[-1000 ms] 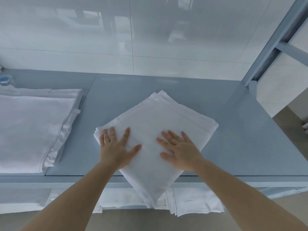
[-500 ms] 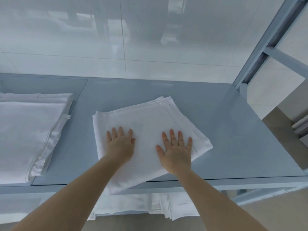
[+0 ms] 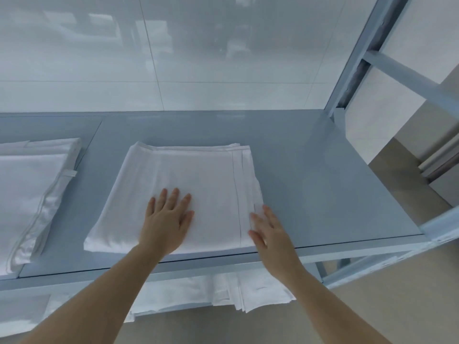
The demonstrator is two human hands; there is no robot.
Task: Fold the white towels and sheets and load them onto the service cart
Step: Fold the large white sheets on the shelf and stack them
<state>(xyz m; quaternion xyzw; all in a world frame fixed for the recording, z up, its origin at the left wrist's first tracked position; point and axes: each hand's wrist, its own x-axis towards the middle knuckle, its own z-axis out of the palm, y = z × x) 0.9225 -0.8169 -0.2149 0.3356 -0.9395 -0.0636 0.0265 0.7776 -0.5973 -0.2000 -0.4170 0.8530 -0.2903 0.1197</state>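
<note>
A folded white sheet [image 3: 188, 180] lies square on the blue-grey top shelf of the service cart [image 3: 323, 184], its near edge along the shelf's front. My left hand [image 3: 169, 219] rests flat on the sheet's near middle, fingers straight. My right hand [image 3: 270, 232] lies with straight fingers against the sheet's near right corner, at its stitched hem. A second folded white stack [image 3: 29, 194] sits on the same shelf to the left.
More folded white linen [image 3: 223, 291] sits on the lower shelf, under the front edge. The cart's blue upright post [image 3: 352, 70] rises at the back right. A glossy white tiled wall [image 3: 173, 50] stands behind the shelf. Bare shelf surface lies right of the sheet.
The sheet has turned from a diagonal lie to square with the shelf and slid further onto it. My right hand moved from the sheet's middle to its right edge.
</note>
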